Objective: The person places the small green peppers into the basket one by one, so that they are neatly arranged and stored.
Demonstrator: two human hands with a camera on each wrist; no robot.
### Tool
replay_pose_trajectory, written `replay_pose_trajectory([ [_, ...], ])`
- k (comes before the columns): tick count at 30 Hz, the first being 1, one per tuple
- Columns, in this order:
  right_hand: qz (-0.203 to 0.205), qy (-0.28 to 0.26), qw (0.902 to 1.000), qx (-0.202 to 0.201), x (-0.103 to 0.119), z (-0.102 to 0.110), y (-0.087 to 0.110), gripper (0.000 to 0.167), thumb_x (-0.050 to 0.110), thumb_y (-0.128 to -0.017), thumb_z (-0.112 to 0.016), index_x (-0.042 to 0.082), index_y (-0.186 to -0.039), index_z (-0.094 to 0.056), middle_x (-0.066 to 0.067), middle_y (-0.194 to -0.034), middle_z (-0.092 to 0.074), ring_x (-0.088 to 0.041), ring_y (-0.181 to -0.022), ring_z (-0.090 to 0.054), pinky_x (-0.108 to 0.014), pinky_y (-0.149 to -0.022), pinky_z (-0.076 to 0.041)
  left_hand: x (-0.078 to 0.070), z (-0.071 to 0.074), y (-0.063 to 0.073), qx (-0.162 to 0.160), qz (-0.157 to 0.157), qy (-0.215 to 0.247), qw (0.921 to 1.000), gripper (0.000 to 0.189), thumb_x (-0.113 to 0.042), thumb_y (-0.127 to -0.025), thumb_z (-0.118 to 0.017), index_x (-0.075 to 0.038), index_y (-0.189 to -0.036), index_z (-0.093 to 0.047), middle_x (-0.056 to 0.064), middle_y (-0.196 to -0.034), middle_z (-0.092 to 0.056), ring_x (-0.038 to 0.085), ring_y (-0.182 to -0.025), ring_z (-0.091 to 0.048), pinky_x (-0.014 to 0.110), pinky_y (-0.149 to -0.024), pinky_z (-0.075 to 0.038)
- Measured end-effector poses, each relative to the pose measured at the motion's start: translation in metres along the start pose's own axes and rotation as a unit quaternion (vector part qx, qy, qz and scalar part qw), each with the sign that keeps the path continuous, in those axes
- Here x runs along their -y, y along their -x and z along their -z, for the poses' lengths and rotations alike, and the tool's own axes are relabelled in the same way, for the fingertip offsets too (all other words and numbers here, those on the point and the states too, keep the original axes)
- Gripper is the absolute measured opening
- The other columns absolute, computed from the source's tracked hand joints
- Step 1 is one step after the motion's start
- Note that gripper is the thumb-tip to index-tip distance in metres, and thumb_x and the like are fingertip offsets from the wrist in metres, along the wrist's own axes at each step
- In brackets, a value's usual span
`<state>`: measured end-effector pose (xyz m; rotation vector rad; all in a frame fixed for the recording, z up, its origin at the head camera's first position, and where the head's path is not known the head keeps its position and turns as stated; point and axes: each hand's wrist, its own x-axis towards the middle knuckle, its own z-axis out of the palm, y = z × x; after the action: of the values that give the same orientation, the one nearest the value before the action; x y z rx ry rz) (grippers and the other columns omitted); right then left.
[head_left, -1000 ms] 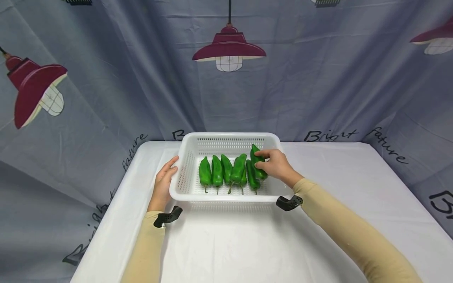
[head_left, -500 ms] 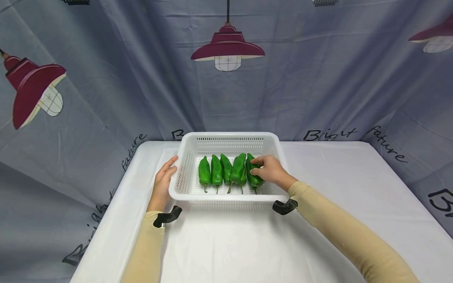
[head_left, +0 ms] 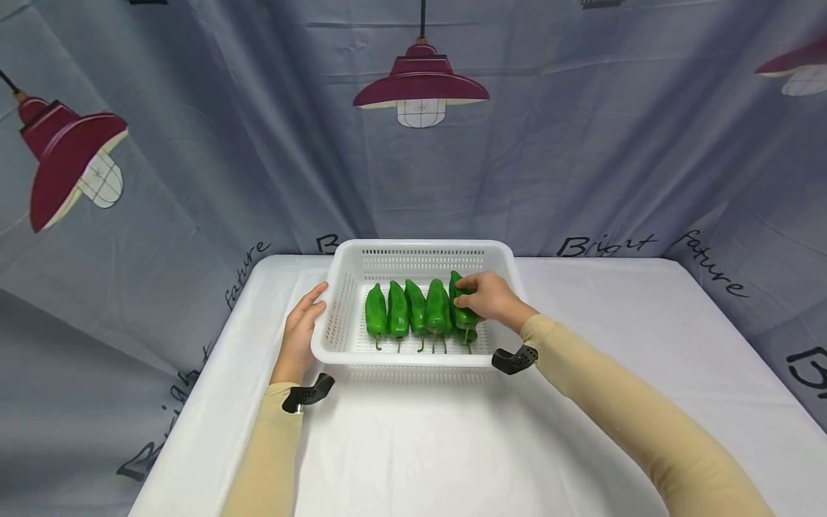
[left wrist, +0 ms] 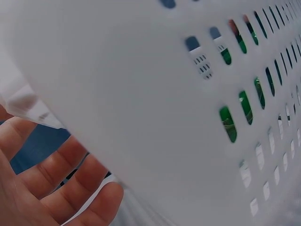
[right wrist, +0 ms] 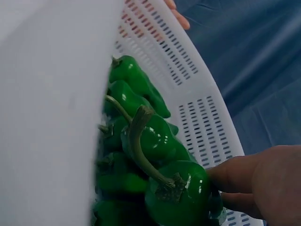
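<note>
Green peppers lie side by side in a white slotted plastic basket, stems pointing toward the person. At the right end of the row, my right hand pinches one green pepper between thumb and fingers. That pepper overlaps another pepper under it; the right wrist view shows its curved stem up close. My left hand rests its extended fingers against the outside of the basket's left wall. Up close in the left wrist view, those fingers sit right at the basket's edge, partly hidden.
The basket stands toward the back of a table with a white cloth. Behind it hangs a grey-blue curtain printed with red lamps and lettering. Black wrist-worn cameras are on both wrists.
My right hand brought its pepper left and down onto the end of the row, then slightly back up and away. The pepper beside it has turned from slanted to straight. The left hand stays put.
</note>
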<state>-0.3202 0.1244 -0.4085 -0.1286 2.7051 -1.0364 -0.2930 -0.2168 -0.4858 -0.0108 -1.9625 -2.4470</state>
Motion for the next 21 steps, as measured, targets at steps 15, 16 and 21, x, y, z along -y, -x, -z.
replay_pose_trajectory([
  [15, -0.015, -0.036, 0.999, 0.022, -0.003, 0.003, -0.012, 0.049, 0.014, -0.096, -0.068, 0.001, -0.142, -0.056, -0.032, -0.143, -0.053, -0.039, -0.108, -0.07, -0.038, -0.068, -0.064, -0.001, 0.001, 0.0, 0.002, -0.002, -0.001, 1.0, 0.048, -0.016, -0.109, -0.037, -0.012, -0.157, -0.039, 0.006, -0.161, -0.038, 0.005, -0.124, -0.054, 0.016, -0.097, -0.052],
  [16, -0.015, -0.036, 0.999, 0.024, -0.003, 0.003, -0.012, 0.05, 0.014, -0.095, -0.068, 0.001, -0.142, -0.057, -0.031, -0.142, -0.054, -0.039, -0.108, -0.07, -0.039, -0.069, -0.064, -0.001, 0.001, 0.0, 0.003, -0.004, -0.002, 1.0, 0.048, -0.015, -0.109, -0.037, -0.012, -0.157, -0.038, 0.008, -0.161, -0.037, 0.004, -0.123, -0.055, 0.016, -0.097, -0.052],
  [21, -0.014, -0.029, 0.9989, 0.034, -0.003, 0.002, -0.01, 0.051, 0.014, -0.095, -0.069, 0.001, -0.142, -0.056, -0.03, -0.143, -0.053, -0.039, -0.111, -0.068, -0.044, -0.072, -0.064, -0.001, 0.0, 0.001, 0.002, -0.013, -0.006, 0.9999, 0.048, -0.015, -0.109, -0.037, -0.01, -0.156, -0.038, 0.01, -0.158, -0.04, 0.0, -0.117, -0.058, 0.015, -0.096, -0.052],
])
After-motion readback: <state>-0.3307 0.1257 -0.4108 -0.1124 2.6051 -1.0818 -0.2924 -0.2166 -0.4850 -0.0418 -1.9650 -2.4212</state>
